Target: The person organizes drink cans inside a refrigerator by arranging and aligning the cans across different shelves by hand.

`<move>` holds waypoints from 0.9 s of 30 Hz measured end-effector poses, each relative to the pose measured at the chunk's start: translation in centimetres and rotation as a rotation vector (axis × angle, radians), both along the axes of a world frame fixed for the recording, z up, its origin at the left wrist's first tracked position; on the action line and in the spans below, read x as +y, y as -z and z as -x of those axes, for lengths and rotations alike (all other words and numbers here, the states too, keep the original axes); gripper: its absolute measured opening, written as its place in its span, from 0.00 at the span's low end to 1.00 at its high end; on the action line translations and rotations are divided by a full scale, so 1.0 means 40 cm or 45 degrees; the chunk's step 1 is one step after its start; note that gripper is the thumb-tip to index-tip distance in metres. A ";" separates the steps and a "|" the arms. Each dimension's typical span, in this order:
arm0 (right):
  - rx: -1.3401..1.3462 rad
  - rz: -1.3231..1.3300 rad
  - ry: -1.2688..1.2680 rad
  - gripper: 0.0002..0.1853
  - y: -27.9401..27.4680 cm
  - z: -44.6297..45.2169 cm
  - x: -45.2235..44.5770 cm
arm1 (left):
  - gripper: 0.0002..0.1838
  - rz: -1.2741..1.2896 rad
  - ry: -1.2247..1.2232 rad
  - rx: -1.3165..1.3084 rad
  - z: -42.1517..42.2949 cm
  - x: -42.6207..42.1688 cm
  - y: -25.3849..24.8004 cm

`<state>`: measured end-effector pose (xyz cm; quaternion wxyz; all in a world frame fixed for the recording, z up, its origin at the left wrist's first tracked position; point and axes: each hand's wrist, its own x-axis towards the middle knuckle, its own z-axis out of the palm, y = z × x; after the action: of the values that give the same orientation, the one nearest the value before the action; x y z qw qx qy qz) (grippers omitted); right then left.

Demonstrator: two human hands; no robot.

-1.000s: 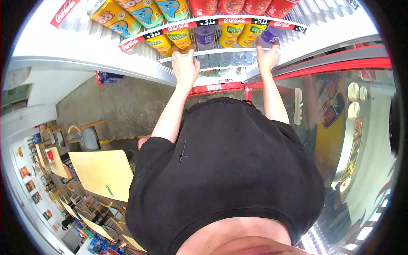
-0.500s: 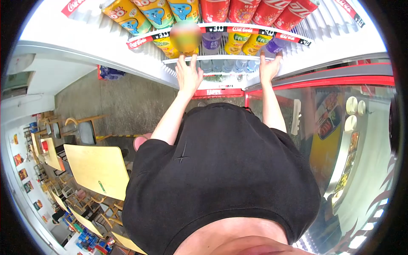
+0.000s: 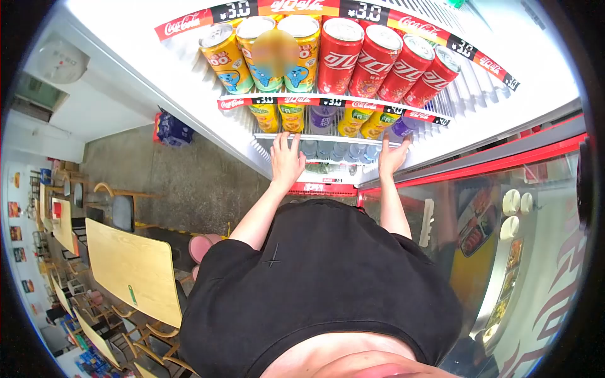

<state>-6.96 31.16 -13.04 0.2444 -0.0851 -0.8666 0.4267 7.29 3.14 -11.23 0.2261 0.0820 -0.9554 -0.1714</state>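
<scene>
Both hands rest at the front edge of a lower shelf [image 3: 334, 138] in an open drinks fridge. My left hand [image 3: 288, 162] has its fingers spread, their tips at the shelf edge just below a yellow bottle [image 3: 292, 118]. Near the shelf's right end is my right hand [image 3: 392, 157], fingers apart, tips by a purple-labelled bottle [image 3: 403, 126]. Neither hand holds anything. More yellow bottles [image 3: 353, 121] and another purple-labelled bottle [image 3: 322, 118] stand between them. One shelf higher are red cans [image 3: 341, 57] and orange cans [image 3: 225, 61].
The glass fridge door [image 3: 441, 208] stands open at the right. Clear bottles [image 3: 338, 151] fill the shelf below the hands. A pale wooden table [image 3: 132, 268] and several chairs are at the left. A dark blue bundle [image 3: 173, 129] lies on the floor.
The view has tilted up, so the can shelf and the price strip above it show more fully. Both hands appear lower in the frame, still at the shelf edge.
</scene>
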 end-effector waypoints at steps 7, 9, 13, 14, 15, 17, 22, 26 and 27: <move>0.008 0.031 0.063 0.39 0.014 -0.002 -0.014 | 0.31 -0.024 -0.016 -0.031 -0.005 0.000 0.000; -0.010 0.038 0.089 0.39 0.006 -0.008 -0.020 | 0.32 -0.015 -0.005 -0.024 -0.009 0.001 0.001; 0.189 -0.049 0.114 0.41 0.055 0.015 -0.022 | 0.31 -0.043 -0.004 -0.035 -0.006 0.005 -0.011; 0.087 0.060 0.091 0.40 0.041 0.005 -0.022 | 0.31 -0.042 -0.010 -0.032 -0.006 0.006 -0.012; 0.054 0.090 0.081 0.40 0.035 0.002 -0.023 | 0.30 -0.042 -0.014 -0.029 -0.005 0.007 -0.014; -0.002 0.149 0.068 0.40 0.025 0.002 -0.022 | 0.31 -0.049 -0.013 -0.028 -0.004 0.009 -0.018; 0.139 0.117 0.055 0.38 0.048 0.015 -0.014 | 0.32 -0.080 -0.004 0.022 0.001 0.018 -0.009; 0.089 0.118 0.049 0.39 0.053 0.007 -0.007 | 0.31 -0.079 -0.035 0.044 0.004 0.022 0.010; 0.087 0.129 0.050 0.40 0.046 0.009 -0.011 | 0.31 -0.083 -0.030 0.081 0.004 0.024 0.008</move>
<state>-7.31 30.72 -14.88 0.2775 -0.0998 -0.8331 0.4679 7.14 4.08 -11.55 0.2556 0.0951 -0.9406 -0.2024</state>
